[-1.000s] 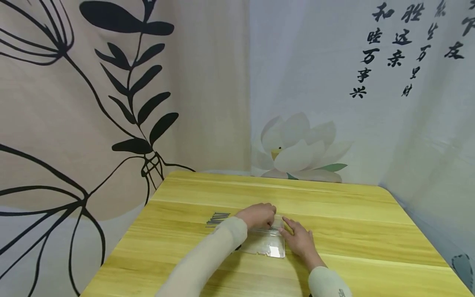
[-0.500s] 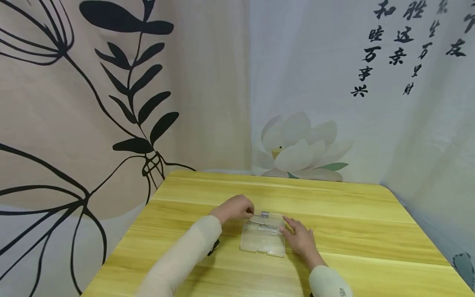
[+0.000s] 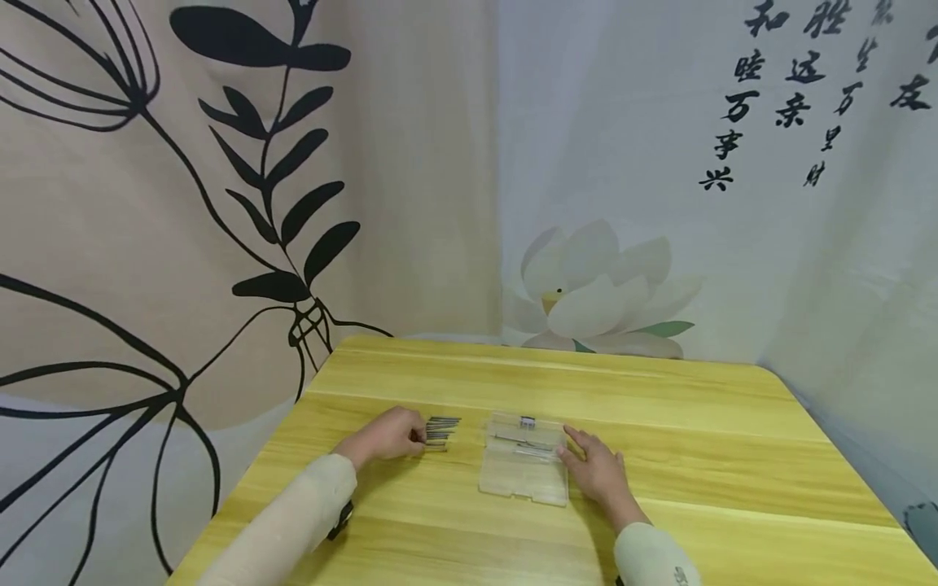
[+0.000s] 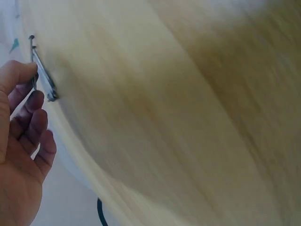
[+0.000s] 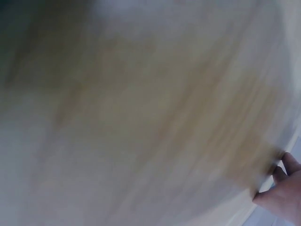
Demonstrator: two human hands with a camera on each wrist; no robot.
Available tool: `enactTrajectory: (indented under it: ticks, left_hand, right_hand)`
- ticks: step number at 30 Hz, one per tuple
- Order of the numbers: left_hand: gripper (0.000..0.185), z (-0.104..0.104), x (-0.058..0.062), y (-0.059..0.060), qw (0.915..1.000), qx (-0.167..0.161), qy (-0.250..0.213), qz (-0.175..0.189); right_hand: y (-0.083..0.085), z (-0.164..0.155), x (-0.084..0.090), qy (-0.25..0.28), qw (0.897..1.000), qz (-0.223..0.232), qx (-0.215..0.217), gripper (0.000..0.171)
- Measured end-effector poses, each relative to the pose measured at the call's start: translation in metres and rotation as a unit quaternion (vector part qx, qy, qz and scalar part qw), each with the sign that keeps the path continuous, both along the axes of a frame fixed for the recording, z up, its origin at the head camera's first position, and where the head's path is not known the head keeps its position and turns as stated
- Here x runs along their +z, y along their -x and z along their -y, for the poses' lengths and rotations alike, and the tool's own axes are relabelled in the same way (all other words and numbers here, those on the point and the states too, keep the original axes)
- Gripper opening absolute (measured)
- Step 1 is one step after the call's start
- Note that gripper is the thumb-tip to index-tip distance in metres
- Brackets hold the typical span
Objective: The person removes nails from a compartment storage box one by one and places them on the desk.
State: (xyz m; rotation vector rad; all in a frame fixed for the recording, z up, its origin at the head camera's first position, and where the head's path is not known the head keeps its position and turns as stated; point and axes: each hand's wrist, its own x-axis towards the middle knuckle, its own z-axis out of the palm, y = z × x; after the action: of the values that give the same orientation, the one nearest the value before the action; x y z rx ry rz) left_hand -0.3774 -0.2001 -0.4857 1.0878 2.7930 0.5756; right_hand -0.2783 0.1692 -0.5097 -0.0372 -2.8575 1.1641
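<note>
My left hand (image 3: 392,433) is at a small row of nails (image 3: 443,425) on the table, left of a clear plastic box. In the left wrist view, thumb and forefinger pinch a nail (image 4: 32,47), its head pointing up, with more nails (image 4: 46,77) lying just behind. The clear box (image 3: 522,480) lies opened flat, its lid half toward me. A few nails (image 3: 535,449) lie in its far half, near the hinge. My right hand (image 3: 597,472) rests against the box's right side, thumb and forefinger spread along the edge. The right wrist view shows only its fingers (image 5: 277,193), at the frame's edge.
The wooden table (image 3: 689,456) extends around the box on all sides. Behind it hangs a printed curtain (image 3: 425,203) with plants and writing. A small dark-and-white label (image 3: 528,422) shows at the box's far side.
My left hand has moved left from over the box to the row of nails, uncovering the box and the nails in it. My right hand has stayed at the box's right side.
</note>
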Motion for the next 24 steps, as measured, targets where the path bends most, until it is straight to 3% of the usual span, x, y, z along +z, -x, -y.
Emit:
enactTrajectory:
  ticks: [3,6,14,21,24]
  left_hand:
    - [0.003,-0.005,0.0,0.002,0.9996,0.019,0.012,-0.016]
    - [0.007,-0.022,0.007,0.005,0.9993,0.03,0.006,-0.022]
    - [0.015,-0.105,0.03,0.009,0.9965,-0.045,0.029,-0.065]
    - [0.014,-0.163,0.026,0.008,0.9872,-0.094,0.09,-0.091]
    - [0.013,-0.18,0.021,0.009,0.974,-0.111,0.155,-0.123]
  right_hand:
    - [-0.001,-0.001,-0.001,0.002,1.0,0.0,0.001,0.05]
    - [-0.002,-0.002,-0.001,0.002,1.0,-0.002,0.001,0.05]
    - [-0.001,-0.002,0.001,0.001,1.0,-0.01,-0.002,0.049]
    - [0.001,-0.002,-0.002,-0.002,1.0,-0.006,-0.001,0.05]
    - [0.0,-0.003,-0.001,-0.003,1.0,-0.008,0.002,0.05]
